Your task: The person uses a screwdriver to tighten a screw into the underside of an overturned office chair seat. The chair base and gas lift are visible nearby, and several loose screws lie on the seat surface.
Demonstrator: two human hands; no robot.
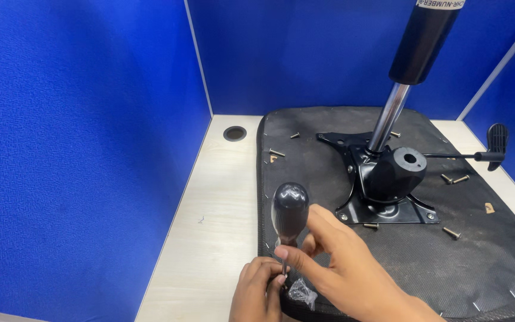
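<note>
At the near edge of the upturned seat pad [484,262], your screwdriver [289,210] stands almost upright, black bulb handle on top, thin shaft running down to the pad's front-left rim. Your right hand [353,268] has thumb and fingertips pinched on the shaft just under the handle, remaining fingers loosely curled. Your left hand [258,293] is closed around the lower shaft at the tip, fingers bunched tight; can't tell if a screw sits under them. Small clear plastic bag [303,292] lies just beside the tip, between both hands. Further in, the black metal mounting plate [388,210] sits on the pad's middle, with the black hub [396,172] on top and the chrome gas-lift rod [390,116] rising tilted to the black cylinder [421,39]. Lever with black paddle [497,143] sticks out right. Loose screws [452,233] are scattered over the pad around the plate. Pad lies on a pale wood desk [216,226] with a round cable grommet [234,133], blue partition panels [78,149] behind and left.
</note>
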